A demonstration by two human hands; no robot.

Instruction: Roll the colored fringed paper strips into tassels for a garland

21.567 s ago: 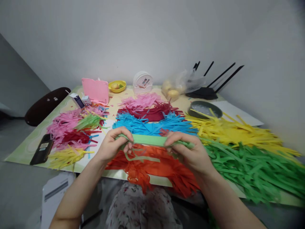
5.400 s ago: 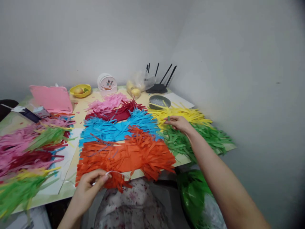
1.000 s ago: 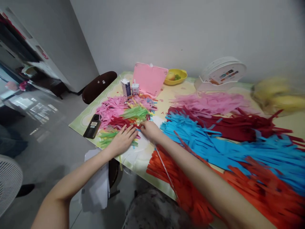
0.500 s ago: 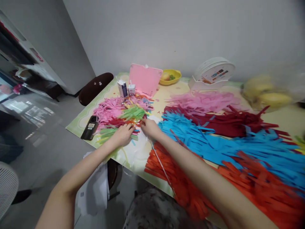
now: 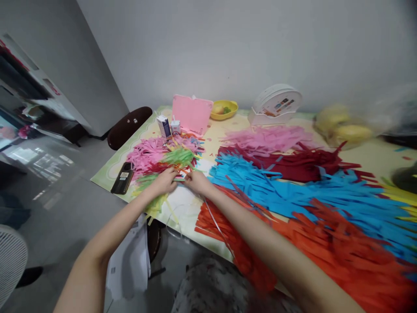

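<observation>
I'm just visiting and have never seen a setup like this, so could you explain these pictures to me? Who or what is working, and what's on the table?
There is no machine at work: you see a person's bare left hand and right hand. Every picture comes from one camera worn on that person's head, looking forward and down.

On the table lie a mixed-colour bundle of strips and larger blue strips and orange strips. Farther back is a yellow bowl; a phone lies near the left edge.

Both hands are close together, fingertips at the bundle's edge. Exactly what each one pinches is too small to tell.
</observation>
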